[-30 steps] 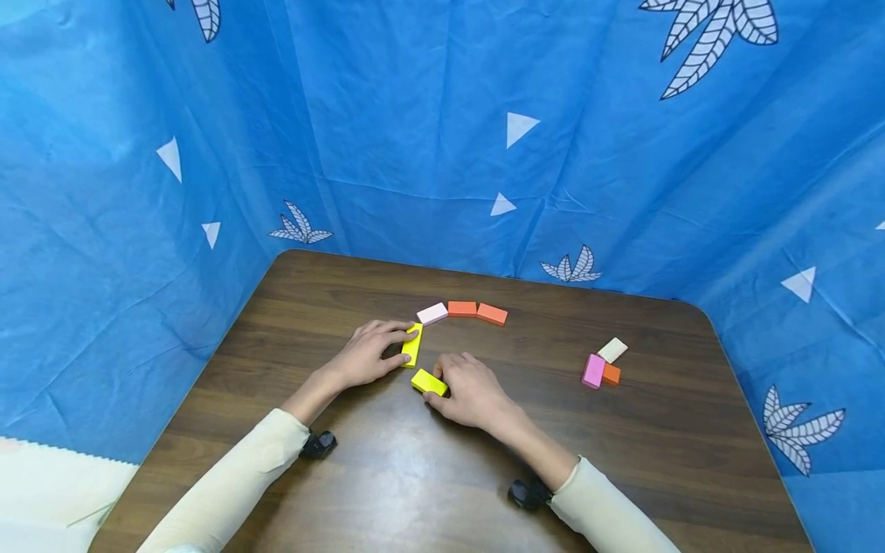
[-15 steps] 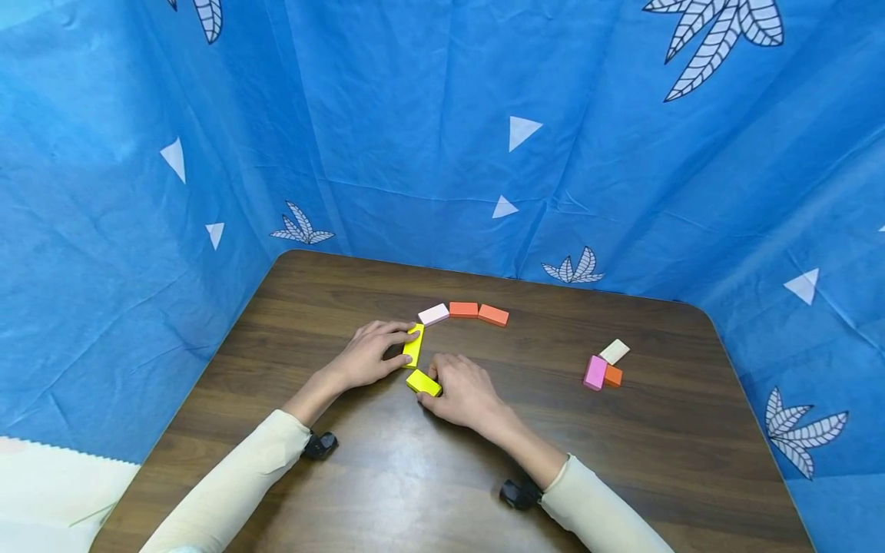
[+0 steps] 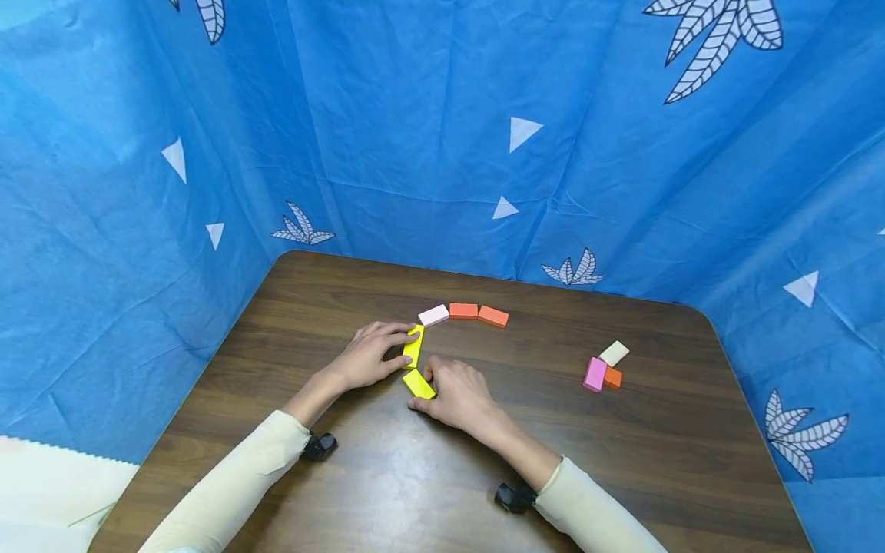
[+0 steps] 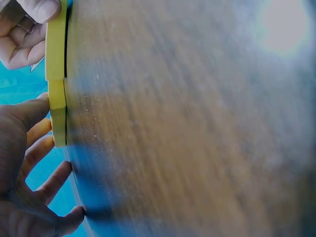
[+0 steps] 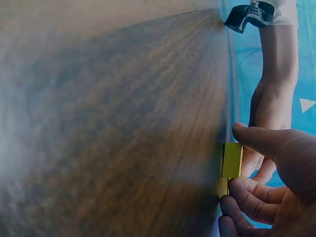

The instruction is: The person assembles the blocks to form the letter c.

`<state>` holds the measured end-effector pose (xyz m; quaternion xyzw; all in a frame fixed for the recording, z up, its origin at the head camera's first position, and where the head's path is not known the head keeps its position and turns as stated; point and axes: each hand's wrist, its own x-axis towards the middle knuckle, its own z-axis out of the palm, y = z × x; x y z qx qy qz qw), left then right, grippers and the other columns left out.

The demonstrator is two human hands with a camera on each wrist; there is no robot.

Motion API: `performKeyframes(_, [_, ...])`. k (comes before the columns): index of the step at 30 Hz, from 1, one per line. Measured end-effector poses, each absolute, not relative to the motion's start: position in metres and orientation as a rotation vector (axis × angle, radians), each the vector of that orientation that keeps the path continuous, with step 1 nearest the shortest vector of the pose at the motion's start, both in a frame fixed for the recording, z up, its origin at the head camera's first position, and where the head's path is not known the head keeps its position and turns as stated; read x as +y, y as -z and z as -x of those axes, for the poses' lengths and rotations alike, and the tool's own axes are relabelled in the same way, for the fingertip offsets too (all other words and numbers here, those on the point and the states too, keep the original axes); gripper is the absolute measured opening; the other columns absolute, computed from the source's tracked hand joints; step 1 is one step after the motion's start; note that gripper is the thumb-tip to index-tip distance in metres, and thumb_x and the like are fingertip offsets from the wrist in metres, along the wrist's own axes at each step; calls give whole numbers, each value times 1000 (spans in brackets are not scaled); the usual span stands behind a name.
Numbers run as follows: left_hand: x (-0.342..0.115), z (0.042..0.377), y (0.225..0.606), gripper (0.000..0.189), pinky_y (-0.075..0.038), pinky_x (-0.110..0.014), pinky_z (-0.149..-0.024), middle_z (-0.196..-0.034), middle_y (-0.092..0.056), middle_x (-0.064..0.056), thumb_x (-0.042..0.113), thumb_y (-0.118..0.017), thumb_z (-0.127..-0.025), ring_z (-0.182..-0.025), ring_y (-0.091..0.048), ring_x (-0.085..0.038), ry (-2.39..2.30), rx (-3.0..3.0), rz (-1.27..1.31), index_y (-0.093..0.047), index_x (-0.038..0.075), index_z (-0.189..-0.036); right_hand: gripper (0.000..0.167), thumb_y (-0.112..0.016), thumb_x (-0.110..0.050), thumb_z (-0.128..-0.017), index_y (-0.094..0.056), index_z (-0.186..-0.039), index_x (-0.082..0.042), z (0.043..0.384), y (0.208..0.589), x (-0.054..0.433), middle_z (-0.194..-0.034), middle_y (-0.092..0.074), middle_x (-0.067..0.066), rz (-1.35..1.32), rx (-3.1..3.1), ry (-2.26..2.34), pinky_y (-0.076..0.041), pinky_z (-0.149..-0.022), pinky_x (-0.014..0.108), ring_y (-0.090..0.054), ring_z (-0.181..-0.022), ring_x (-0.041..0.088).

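In the head view a yellow block (image 3: 413, 349) lies lengthwise on the table, left of centre. My left hand (image 3: 366, 355) rests on it with thumb and fingertips spread along its left side and top. Just nearer to me, a second yellow block (image 3: 419, 385) lies at an angle, its far corner right at the first block's near end. My right hand (image 3: 456, 392) pinches this second block between thumb and curled fingers. The left wrist view shows the two yellow blocks end to end. A pale pink block (image 3: 433, 315) sits at the first yellow block's far end.
Two orange blocks, one (image 3: 463, 311) beside the pale pink one and another (image 3: 494, 316) further right, continue the curved row. On the right lie a pink block (image 3: 594, 375), a cream block (image 3: 614, 353) and a small orange block (image 3: 612, 377). Blue cloth (image 3: 429, 153) hangs behind the table.
My right hand has slid its yellow block left, up to the near end of the other yellow block, turning it more lengthwise. The left hand has stayed in place.
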<state>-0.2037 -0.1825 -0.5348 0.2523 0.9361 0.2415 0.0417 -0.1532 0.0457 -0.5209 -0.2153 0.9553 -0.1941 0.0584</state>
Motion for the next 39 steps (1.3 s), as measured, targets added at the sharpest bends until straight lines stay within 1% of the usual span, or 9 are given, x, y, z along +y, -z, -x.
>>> performKeyframes(4, [-182,204,534,54,-32,-70,-122,-166,-53,1,36,-72,-105,-149,-50,-32,-743,2862,-771,-60,22,-156,53,-90,-60,-82,-67,-106,-19,154,522,44,-79,-63,-8,658,2897,583,-39,-56,24,-51,-65,9])
performKeyframes(14, [-182,206,536,53,-33,-69,-122,-165,-54,1,37,-72,-105,-148,-51,-32,-741,2866,-767,-61,23,-155,54,-90,-59,-82,-65,-106,-18,153,524,43,-80,-64,-7,668,2914,590,-38,-56,24,-52,-65,9])
performKeyframes(20, [-181,206,536,54,-34,-69,-122,-165,-54,2,37,-72,-105,-148,-51,-31,-741,2864,-772,-60,23,-155,55,-89,-62,-82,-64,-107,-19,151,525,45,-81,-63,-8,677,2918,606,-39,-56,24,-51,-65,8])
performKeyframes(23, [-181,206,537,54,-34,-69,-121,-165,-54,2,38,-72,-105,-148,-51,-31,-737,2868,-778,-61,24,-155,56,-87,-64,-83,-65,-108,-19,151,524,49,-78,-63,-9,674,2918,623,-39,-57,24,-51,-64,7])
performKeyframes(26, [-182,206,537,53,-34,-70,-121,-165,-54,2,38,-72,-105,-148,-51,-32,-739,2870,-776,-61,24,-155,56,-85,-66,-85,-66,-110,-18,151,522,55,-74,-60,-10,638,2925,634,-41,-55,25,-51,-61,7])
performKeyframes(29, [-183,206,537,53,-33,-70,-122,-165,-55,1,37,-72,-104,-148,-51,-32,-740,2870,-763,-62,24,-155,53,-82,-63,-89,-67,-113,-18,151,521,63,-72,-58,-9,587,2935,638,-41,-54,27,-51,-61,8])
performKeyframes(32, [-183,206,537,53,-34,-70,-122,-165,-55,2,38,-72,-104,-148,-52,-32,-731,2869,-757,-62,24,-154,47,-81,-58,-92,-68,-114,-18,152,521,72,-74,-58,-10,541,2944,645,-42,-55,27,-52,-63,7])
performKeyframes(39, [-182,206,534,54,-34,-70,-121,-166,-54,1,38,-72,-104,-148,-51,-33,-723,2868,-764,-61,23,-155,43,-81,-53,-94,-69,-115,-17,157,522,101,-73,-58,-7,401,2973,686,-40,-56,29,-52,-62,11])
